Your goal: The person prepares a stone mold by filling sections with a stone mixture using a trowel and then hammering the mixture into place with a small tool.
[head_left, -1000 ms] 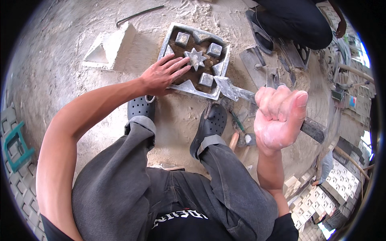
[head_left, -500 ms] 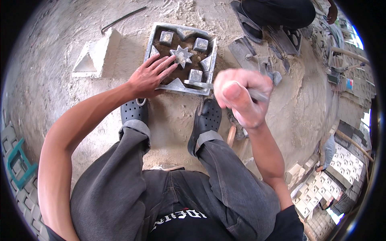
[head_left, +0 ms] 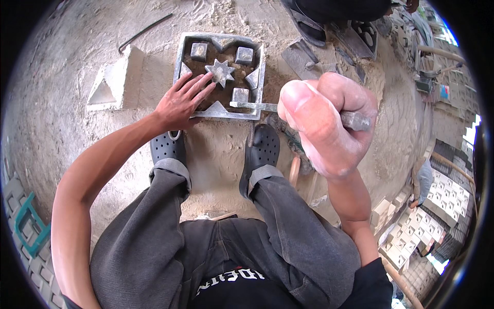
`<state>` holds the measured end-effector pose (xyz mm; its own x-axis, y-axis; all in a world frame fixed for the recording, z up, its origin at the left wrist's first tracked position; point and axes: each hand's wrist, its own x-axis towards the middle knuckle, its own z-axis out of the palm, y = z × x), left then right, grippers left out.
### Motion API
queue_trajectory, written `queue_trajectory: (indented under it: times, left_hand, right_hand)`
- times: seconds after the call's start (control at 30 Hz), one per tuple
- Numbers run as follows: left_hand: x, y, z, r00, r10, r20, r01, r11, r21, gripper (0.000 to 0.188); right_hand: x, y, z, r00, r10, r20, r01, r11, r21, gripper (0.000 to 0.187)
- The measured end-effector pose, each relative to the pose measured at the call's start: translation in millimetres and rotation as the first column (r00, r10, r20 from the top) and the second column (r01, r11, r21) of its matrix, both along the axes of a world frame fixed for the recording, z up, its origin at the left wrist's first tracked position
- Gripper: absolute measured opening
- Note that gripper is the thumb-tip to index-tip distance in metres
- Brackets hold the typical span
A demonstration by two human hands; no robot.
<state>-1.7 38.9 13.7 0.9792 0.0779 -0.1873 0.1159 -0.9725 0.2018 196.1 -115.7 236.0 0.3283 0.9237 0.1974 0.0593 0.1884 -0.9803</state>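
Observation:
A square grey metal mould (head_left: 261, 82) lies on the dusty ground ahead of my feet. Inside it are cube-shaped blocks, triangular pieces along the walls and an eight-pointed star (head_left: 219, 73) at the centre, with brown sandy material between them. My left hand (head_left: 181, 100) rests over the mould's near left corner, fingers spread, their tips beside the star. Raised close to the camera, my right hand (head_left: 329, 123) is closed round a slim metal bar (head_left: 254, 106). Its flat end appears over the mould's near right side; whether it touches cannot be seen.
A pale block with a triangular recess (head_left: 116, 82) stands left of the mould, a dark bent rod (head_left: 144, 33) behind it. Trowels (head_left: 303, 59) lie to the right, near another person's sandalled foot (head_left: 309, 31). A wooden handle (head_left: 294, 171) lies by my right shoe. Patterned blocks (head_left: 447, 198) are stacked far right.
My right hand has come up nearer the camera with the metal bar. The view has shifted slightly, so the mould appears further left; my left hand keeps its place on it.

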Motion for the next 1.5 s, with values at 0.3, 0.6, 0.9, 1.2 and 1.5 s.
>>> queue_trajectory:
  times: [0.3, 0.6, 0.9, 1.2, 1.5]
  left_hand:
    - [1.6, -2.0, 0.9, 0.997, 0.012, 0.074, -0.011, 1.000, -0.015, 0.109]
    - [1.8, 0.1, 5.0, 0.997, 0.002, 0.073, 0.001, 0.999, -0.040, 0.109]
    - [-0.1, -0.9, -0.1, 0.996, 0.001, 0.091, 0.001, 1.000, -0.023, 0.109]
    - [2.0, 1.6, 4.7, 0.997, 0.011, 0.071, -0.007, 0.999, -0.046, 0.109]
    - [-1.1, 2.8, 2.1, 0.999, 0.009, 0.044, -0.006, 0.998, -0.068, 0.114]
  right_hand:
    - [-3.2, -1.2, -91.9, 0.995, 0.039, 0.097, -0.037, 0.999, -0.020, 0.032]
    - [3.1, 0.5, -23.9, 0.996, -0.026, 0.088, 0.029, 0.999, -0.033, 0.044]
    - [-1.8, -2.2, -32.8, 0.997, 0.023, -0.079, -0.029, 0.996, -0.084, 0.034]
    - [6.3, 7.7, -62.8, 0.998, -0.062, 0.031, 0.064, 0.996, -0.069, 0.044]
    - [0.4, -2.9, -3.1, 0.981, -0.138, -0.139, 0.134, 0.990, -0.043, 0.041]
